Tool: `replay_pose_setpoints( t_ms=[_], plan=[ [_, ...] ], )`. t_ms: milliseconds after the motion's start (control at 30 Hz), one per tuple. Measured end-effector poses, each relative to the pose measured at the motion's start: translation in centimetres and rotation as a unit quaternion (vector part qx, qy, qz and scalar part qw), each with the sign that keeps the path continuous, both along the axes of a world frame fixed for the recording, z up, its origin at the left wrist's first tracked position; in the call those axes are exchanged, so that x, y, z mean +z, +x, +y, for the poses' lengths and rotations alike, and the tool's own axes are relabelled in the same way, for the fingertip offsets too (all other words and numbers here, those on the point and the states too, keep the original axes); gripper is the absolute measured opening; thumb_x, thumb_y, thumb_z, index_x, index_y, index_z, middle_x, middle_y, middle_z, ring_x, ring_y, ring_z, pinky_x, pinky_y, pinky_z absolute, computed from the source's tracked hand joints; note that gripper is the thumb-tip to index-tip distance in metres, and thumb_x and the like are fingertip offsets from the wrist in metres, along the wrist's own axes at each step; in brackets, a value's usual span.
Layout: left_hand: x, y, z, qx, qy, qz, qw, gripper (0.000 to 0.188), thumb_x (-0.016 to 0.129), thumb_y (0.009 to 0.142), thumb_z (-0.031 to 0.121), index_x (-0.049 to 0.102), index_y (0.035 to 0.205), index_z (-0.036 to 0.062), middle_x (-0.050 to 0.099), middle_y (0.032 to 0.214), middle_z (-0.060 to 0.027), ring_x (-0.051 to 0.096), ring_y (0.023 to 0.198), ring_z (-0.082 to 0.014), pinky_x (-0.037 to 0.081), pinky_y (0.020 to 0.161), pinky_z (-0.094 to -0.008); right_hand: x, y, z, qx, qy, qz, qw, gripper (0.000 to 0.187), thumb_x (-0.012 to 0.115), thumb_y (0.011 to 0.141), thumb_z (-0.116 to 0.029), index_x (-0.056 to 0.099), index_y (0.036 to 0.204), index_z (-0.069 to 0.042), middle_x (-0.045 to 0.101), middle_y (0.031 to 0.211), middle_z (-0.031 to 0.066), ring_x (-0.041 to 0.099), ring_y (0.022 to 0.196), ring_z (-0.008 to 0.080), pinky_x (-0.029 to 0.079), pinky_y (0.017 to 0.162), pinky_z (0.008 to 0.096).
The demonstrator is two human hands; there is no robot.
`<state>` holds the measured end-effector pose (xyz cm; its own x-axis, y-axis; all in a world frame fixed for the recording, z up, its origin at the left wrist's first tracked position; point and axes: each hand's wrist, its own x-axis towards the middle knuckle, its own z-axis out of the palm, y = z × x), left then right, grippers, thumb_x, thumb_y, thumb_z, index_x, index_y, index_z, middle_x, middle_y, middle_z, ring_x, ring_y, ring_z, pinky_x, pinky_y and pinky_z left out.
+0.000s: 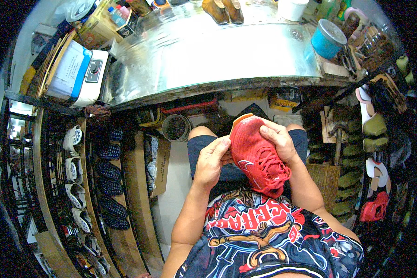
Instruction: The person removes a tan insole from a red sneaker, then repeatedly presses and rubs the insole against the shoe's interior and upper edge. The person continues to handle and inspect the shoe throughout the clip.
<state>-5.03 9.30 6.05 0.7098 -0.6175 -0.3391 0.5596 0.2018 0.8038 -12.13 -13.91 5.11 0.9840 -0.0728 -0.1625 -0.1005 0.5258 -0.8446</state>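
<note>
A red sneaker (pixel 251 141) with red laces is held up over my lap, its toe pointing away from me. At the toe a strip of orange sole edge (pixel 241 120) shows. My left hand (pixel 211 160) is closed, pinching the left side of the sneaker between thumb and fingers. Over the right side of the toe lies my right thumb, while the fingers of my right hand (pixel 280 140) wrap under the shoe, mostly hidden. The underside of the sneaker is out of sight.
Ahead stands a metal-topped workbench (pixel 217 55) carrying brown leather shoes (pixel 221 11), a blue tub (pixel 328 39) and a white appliance with a dial (pixel 94 69). Shoe soles (pixel 110 170) line racks at left. A bucket (pixel 176 127) sits below the bench; another red shoe (pixel 374 206) is at right.
</note>
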Motion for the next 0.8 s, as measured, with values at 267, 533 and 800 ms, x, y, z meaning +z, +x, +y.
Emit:
replay_pose_setpoints(
  t_ms=[267,533,800],
  plan=[
    [-0.8,-0.2,-0.2,0.031,-0.021,0.014,0.999,0.035,0.054,0.115,0.028,0.066,0.135,0.0015,0.076,0.121,-0.0088,0.078,0.1,-0.0209,0.064,0.084,-0.0344,0.3,-0.2,0.2,0.01,0.041,-0.01,0.999,0.046,0.062,0.11,-0.02,0.059,0.148,0.004,0.071,0.139,0.0118,0.068,0.126,0.022,0.054,0.111,0.0377],
    [-1.1,-0.5,-0.4,0.083,-0.008,0.027,0.996,0.034,0.055,0.114,0.029,0.067,0.132,0.0018,0.076,0.119,-0.0092,0.079,0.095,-0.0196,0.065,0.082,-0.0338,0.8,-0.2,1.0,0.002,0.011,0.019,1.0,0.05,0.063,0.108,-0.022,0.058,0.15,0.005,0.071,0.138,0.014,0.069,0.125,0.0226,0.053,0.111,0.0373],
    [-1.2,-0.1,0.2,0.052,0.006,-0.009,0.999,0.038,0.056,0.115,0.028,0.067,0.136,-0.0009,0.076,0.123,-0.0106,0.076,0.105,-0.019,0.062,0.092,-0.0331,0.0,-0.2,1.1,-0.008,-0.045,0.029,0.999,0.042,0.064,0.108,-0.02,0.065,0.144,0.003,0.073,0.134,0.011,0.07,0.121,0.0199,0.055,0.108,0.0357]
  ],
)
